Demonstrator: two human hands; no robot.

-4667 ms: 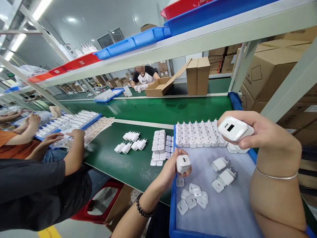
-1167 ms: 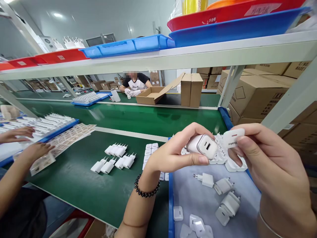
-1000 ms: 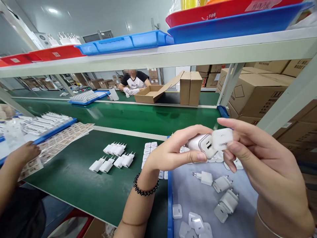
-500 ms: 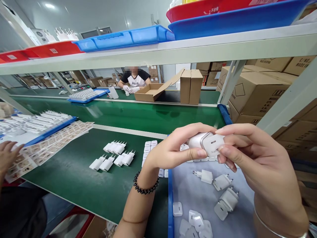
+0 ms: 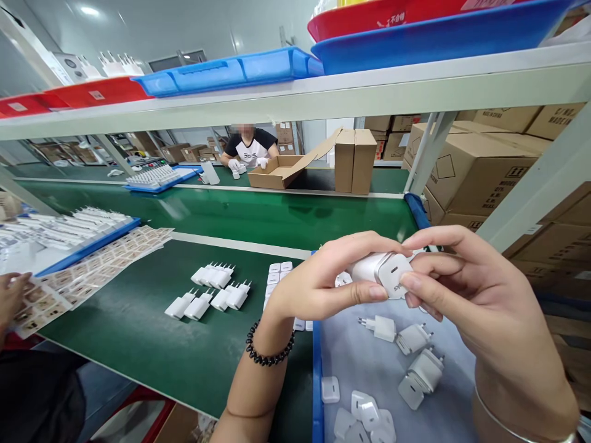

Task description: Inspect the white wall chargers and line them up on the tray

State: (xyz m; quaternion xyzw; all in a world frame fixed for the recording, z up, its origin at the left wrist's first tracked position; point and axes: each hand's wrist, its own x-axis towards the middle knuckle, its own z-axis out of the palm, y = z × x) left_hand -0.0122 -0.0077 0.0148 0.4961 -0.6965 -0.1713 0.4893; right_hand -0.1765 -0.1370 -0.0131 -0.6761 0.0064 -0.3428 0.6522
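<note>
My left hand (image 5: 323,280) grips a white charger (image 5: 376,269) by its body, thumb below and fingers over the top. My right hand (image 5: 466,289) pinches a white cover cap (image 5: 397,282) pressed flat against the charger's front face. Both hands hover above a blue tray (image 5: 316,369) lined with grey foam. On the foam lie three loose chargers (image 5: 418,375) with plug pins and several loose white caps (image 5: 362,409).
On the green belt (image 5: 152,344) lie rows of finished chargers (image 5: 207,292) and caps (image 5: 279,271). Another person's hand (image 5: 12,295) handles label sheets (image 5: 92,261) at the left. A seated person works by an open carton (image 5: 277,172) beyond. Cardboard boxes stack at the right.
My right hand brought the cap from beside the charger onto its front face and now presses it there. The left hand kept hold of the charger throughout.
</note>
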